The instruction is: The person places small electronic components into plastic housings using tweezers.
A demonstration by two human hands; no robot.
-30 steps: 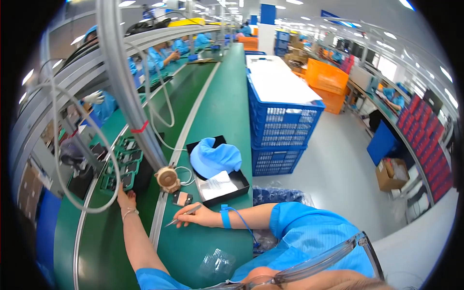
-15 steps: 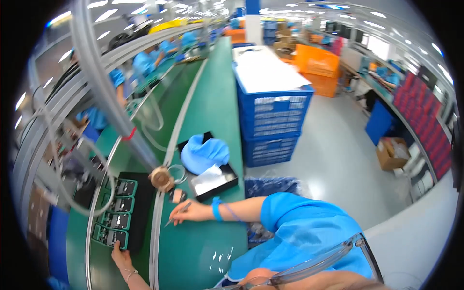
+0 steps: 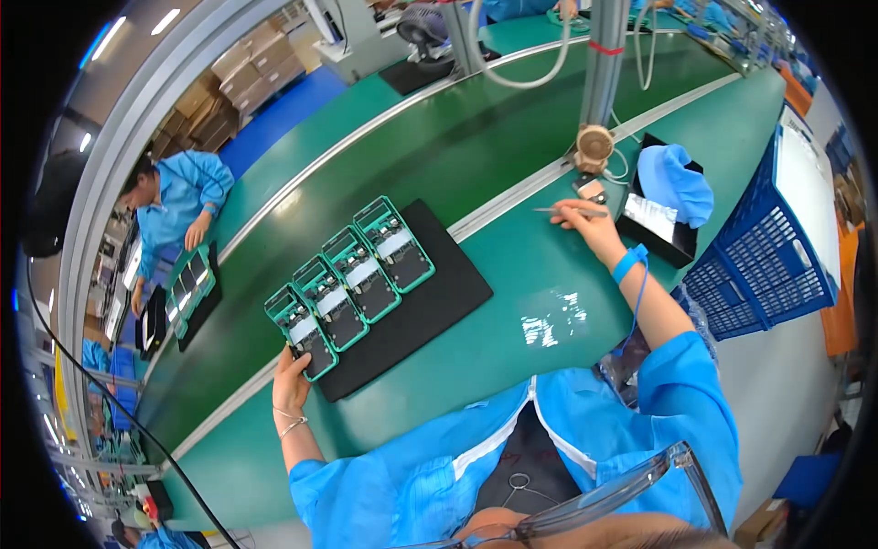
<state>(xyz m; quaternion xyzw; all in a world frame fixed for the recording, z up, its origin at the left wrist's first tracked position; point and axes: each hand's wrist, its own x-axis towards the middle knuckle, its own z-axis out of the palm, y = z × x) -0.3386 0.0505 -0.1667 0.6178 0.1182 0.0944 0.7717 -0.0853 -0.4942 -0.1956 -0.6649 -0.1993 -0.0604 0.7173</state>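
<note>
My left hand [image 3: 292,381] grips the near end of a black mat [image 3: 430,302] lying on the green bench, touching the nearest of several green-framed circuit boards [image 3: 350,281] lined up on it. My right hand [image 3: 590,225] reaches far to the right and holds thin metal tweezers [image 3: 560,210] pointing left. A blue strap [image 3: 629,263] with a coiled cord circles that wrist. A small brown part [image 3: 593,190] lies just beyond the right hand.
A black tray [image 3: 657,240] with a blue cloth [image 3: 675,179] sits right of my hand, a blue crate [image 3: 768,256] beyond it. A grey post [image 3: 604,55] with a tape roll [image 3: 594,145] stands behind. Across the conveyor another person [image 3: 178,206] handles a similar mat.
The view has swung left and down. My left hand has drawn the mat with the boards along the bench toward me. My right hand stays by the tray with the tweezers.
</note>
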